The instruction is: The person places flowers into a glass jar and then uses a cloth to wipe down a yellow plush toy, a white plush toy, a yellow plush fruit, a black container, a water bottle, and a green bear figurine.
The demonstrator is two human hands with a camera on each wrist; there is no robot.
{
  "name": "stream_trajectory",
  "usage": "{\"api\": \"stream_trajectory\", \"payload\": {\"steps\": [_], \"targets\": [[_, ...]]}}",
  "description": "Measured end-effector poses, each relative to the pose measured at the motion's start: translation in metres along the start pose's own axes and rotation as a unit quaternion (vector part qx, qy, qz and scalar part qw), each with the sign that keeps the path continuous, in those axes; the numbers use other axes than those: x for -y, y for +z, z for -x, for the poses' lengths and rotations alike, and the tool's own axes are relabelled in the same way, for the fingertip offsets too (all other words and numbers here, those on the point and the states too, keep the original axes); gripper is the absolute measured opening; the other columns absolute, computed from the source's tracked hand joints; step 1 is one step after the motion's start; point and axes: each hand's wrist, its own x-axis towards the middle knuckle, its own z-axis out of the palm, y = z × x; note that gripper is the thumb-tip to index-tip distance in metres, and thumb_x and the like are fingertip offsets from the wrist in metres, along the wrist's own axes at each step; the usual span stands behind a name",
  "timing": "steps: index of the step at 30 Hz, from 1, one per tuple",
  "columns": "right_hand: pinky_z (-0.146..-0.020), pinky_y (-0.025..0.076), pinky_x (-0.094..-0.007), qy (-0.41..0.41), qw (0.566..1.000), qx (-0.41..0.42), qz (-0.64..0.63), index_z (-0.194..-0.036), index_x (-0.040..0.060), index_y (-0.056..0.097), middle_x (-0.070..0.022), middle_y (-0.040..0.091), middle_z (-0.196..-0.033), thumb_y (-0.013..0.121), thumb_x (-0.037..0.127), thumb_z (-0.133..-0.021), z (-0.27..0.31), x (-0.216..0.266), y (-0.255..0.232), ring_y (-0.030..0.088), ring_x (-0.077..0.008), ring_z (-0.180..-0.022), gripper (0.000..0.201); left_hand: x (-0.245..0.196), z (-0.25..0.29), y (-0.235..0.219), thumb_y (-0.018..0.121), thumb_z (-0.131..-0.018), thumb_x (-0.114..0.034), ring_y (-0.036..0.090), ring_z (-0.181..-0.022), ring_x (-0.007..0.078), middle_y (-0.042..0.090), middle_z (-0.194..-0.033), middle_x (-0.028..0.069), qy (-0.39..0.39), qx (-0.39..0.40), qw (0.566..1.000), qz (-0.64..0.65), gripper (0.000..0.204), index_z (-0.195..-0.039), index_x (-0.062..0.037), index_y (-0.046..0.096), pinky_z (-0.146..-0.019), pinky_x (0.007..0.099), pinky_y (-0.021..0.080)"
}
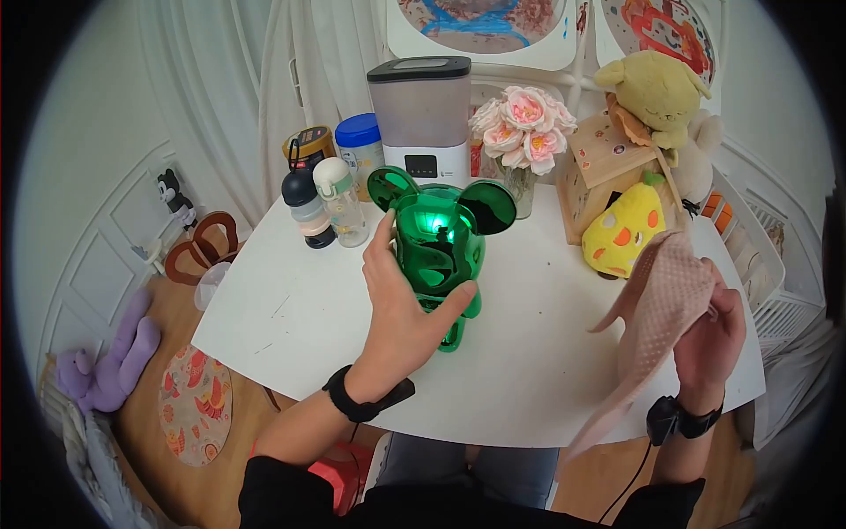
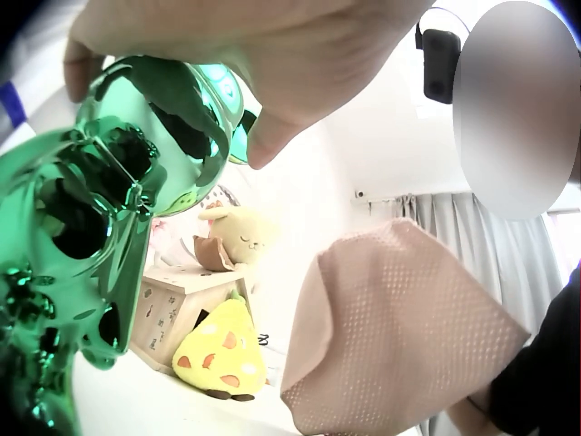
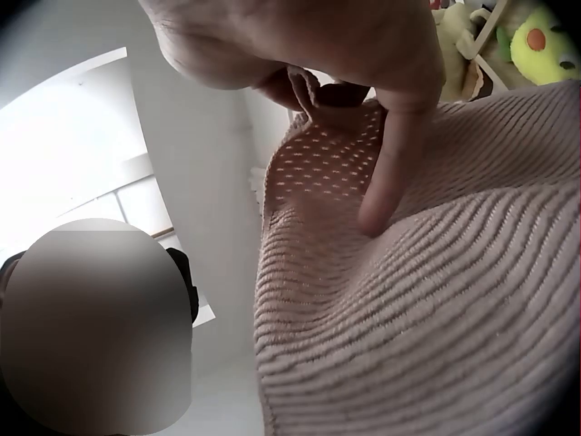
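Observation:
A shiny green bear figurine (image 1: 441, 234) with round ears stands on the white table, its head turned up toward the head camera. My left hand (image 1: 398, 322) grips it round the head, thumb on the near side and fingers along the left. In the left wrist view the figurine's mirror-like body (image 2: 82, 236) fills the left side below my fingers. Out to the right, my right hand (image 1: 712, 339) pinches a pink textured cloth (image 1: 661, 300) by its edge, and the cloth hangs down in folds. The right wrist view shows the cloth's ribbed weave (image 3: 408, 318) close up.
Behind the figurine stand a water dispenser (image 1: 421, 115), bottles (image 1: 344, 207), blue-lidded tub (image 1: 358, 132) and a vase of pink flowers (image 1: 526, 128). A wooden house (image 1: 589, 181) with plush toys and a yellow plush (image 1: 621, 234) sits at the right back of the white table (image 1: 291, 326).

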Motion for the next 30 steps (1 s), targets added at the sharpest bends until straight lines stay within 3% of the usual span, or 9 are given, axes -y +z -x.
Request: {"api": "stream_trajectory", "payload": {"steps": [2,7,10,11,13,14,16,20,30], "targets": [[-0.082,0.041,-0.0247,0.017,0.998,0.06,0.027,-0.091,0.0035,0.048,-0.0014,0.047,-0.086,0.043,0.015,-0.095,-0.007,-0.009,-0.013,0.049,-0.0094,-0.084,0.014,0.01,0.0,-0.008,0.082,-0.078,-0.022,0.037,-0.129,0.0343,0.033,-0.138,0.023,-0.025,0.018,0.997,0.063,0.104,-0.15,0.0009,0.012,-0.107,0.0469,0.036],[-0.083,0.041,-0.0262,-0.017,0.998,0.037,0.04,-0.088,0.0043,0.048,-0.0019,0.046,-0.086,0.043,0.015,-0.094,-0.011,-0.019,-0.019,0.049,-0.0106,-0.084,0.012,0.041,-0.011,-0.031,0.085,-0.075,-0.025,0.042,-0.128,0.0348,0.034,-0.141,0.0222,-0.11,0.038,0.977,0.18,0.106,-0.15,-0.0017,0.013,-0.109,0.0478,0.036],[-0.082,0.04,-0.0264,-0.03,0.995,0.074,0.055,-0.087,0.0049,0.047,-0.0019,0.046,-0.086,0.043,0.015,-0.093,-0.011,-0.017,-0.026,0.049,-0.0109,-0.085,0.012,0.045,-0.036,-0.04,0.088,-0.072,-0.026,0.032,-0.143,0.0313,0.03,-0.152,0.0204,-0.122,0.193,0.92,0.319,0.116,-0.153,-0.0016,0.009,-0.115,0.0459,0.032],[-0.082,0.04,-0.0263,-0.033,0.992,0.098,0.065,-0.087,0.0052,0.046,-0.0019,0.046,-0.086,0.043,0.015,-0.093,-0.011,-0.017,-0.026,0.05,-0.0109,-0.085,0.012,0.049,-0.045,-0.041,0.088,-0.072,-0.026,0.032,-0.143,0.0313,0.03,-0.152,0.0204,-0.123,0.193,0.919,0.32,0.116,-0.153,-0.0016,0.009,-0.115,0.0459,0.032],[-0.082,0.04,-0.0262,-0.034,0.992,0.103,0.062,-0.087,0.0055,0.046,-0.0021,0.046,-0.086,0.043,0.015,-0.093,-0.009,-0.019,-0.022,0.05,-0.0109,-0.085,0.012,0.062,-0.058,-0.042,0.089,-0.071,-0.025,0.035,-0.142,0.0271,0.034,-0.151,0.0167,-0.08,0.292,0.89,0.341,0.115,-0.154,-0.0018,0.013,-0.116,0.042,0.032],[-0.081,0.04,-0.026,-0.034,0.992,0.106,0.058,-0.087,0.0057,0.046,-0.0023,0.046,-0.086,0.043,0.015,-0.093,-0.008,-0.02,-0.02,0.05,-0.011,-0.085,0.012,0.066,-0.059,-0.041,0.089,-0.071,-0.025,0.035,-0.142,0.0271,0.034,-0.151,0.0167,-0.08,0.292,0.89,0.342,0.115,-0.154,-0.0018,0.013,-0.116,0.042,0.032],[-0.081,0.04,-0.0261,-0.036,0.992,0.105,0.057,-0.087,0.0057,0.045,-0.0026,0.046,-0.086,0.043,0.016,-0.093,-0.007,-0.023,-0.016,0.05,-0.0112,-0.085,0.012,0.074,-0.061,-0.039,0.089,-0.071,-0.025,0.04,-0.139,0.0252,0.04,-0.148,0.0132,-0.135,0.356,0.85,0.364,0.11,-0.154,-0.0021,0.02,-0.117,0.0393,0.032],[-0.081,0.041,-0.0268,-0.039,0.993,0.091,0.06,-0.089,0.006,0.045,-0.0031,0.046,-0.085,0.044,0.018,-0.092,-0.007,-0.027,-0.007,0.051,-0.0117,-0.085,0.012,0.059,-0.049,-0.026,0.087,-0.072,-0.021,0.043,-0.137,0.0253,0.043,-0.146,0.0134,-0.098,0.279,0.879,0.375,0.107,-0.154,-0.0027,0.021,-0.117,0.0389,0.032],[-0.084,0.043,-0.0285,-0.078,0.991,0.087,0.061,-0.092,0.0073,0.045,-0.0052,0.052,-0.088,0.047,0.023,-0.089,-0.017,-0.04,0.016,0.055,-0.0146,-0.088,0.016,0.035,-0.036,-0.004,0.086,-0.073,-0.011,0.04,-0.139,0.0252,0.039,-0.147,0.0129,-0.113,0.278,0.856,0.421,0.111,-0.155,-0.0047,0.012,-0.116,0.0402,0.033]]}}
